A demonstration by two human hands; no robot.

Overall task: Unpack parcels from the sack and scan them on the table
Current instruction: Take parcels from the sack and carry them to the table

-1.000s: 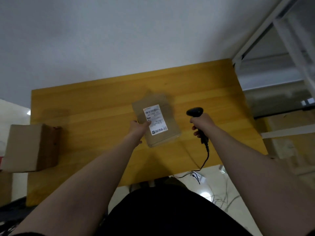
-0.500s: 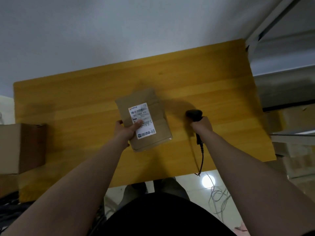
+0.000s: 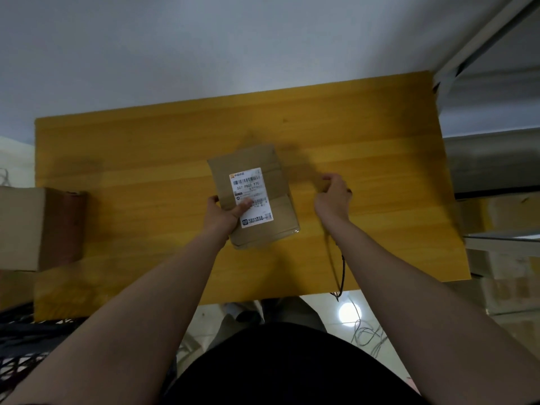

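Left grip [image 3: 223, 213]: closed round the near-left edge of the flat brown cardboard parcel [image 3: 277, 229]. The thumb [image 3: 244, 206] lies on top, across the lower part of the white printed shipping label [image 3: 251, 194]. The other fingers go under the edge and are hidden.

Right grip [image 3: 333, 197]: fingers curled inward, knuckles up, low over the counter [image 3: 146, 159]. The picture is blurred here. What the curled fingers enclose, if anything, cannot be told. It stands just to the right of the parcel, apart from it.

Parcel: near the middle of the yellow wooden counter, label face up, barcode and digits readable. It sits slightly turned, with its far end leaning left. Its shadow falls on the counter to the far right. Whether the underside rests fully on the counter or is lifted a little cannot be told.

A thin dark cable [image 3: 343, 267] emerges from beneath the right wrist. It runs toward the person across the counter and drops over the near edge.

At the left end of the counter stands a larger plain brown cardboard box [image 3: 35, 226], well apart from the parcel and partly cut off by the picture's edge.

Beyond the counter is a pale grey wall [image 3: 204, 54]. White metal shelving [image 3: 482, 33] stands at the right. Loose grey wires lie on the tiled floor [image 3: 365, 334] below the counter's near edge. The person's black garment [image 3: 292, 366] fills the bottom centre.
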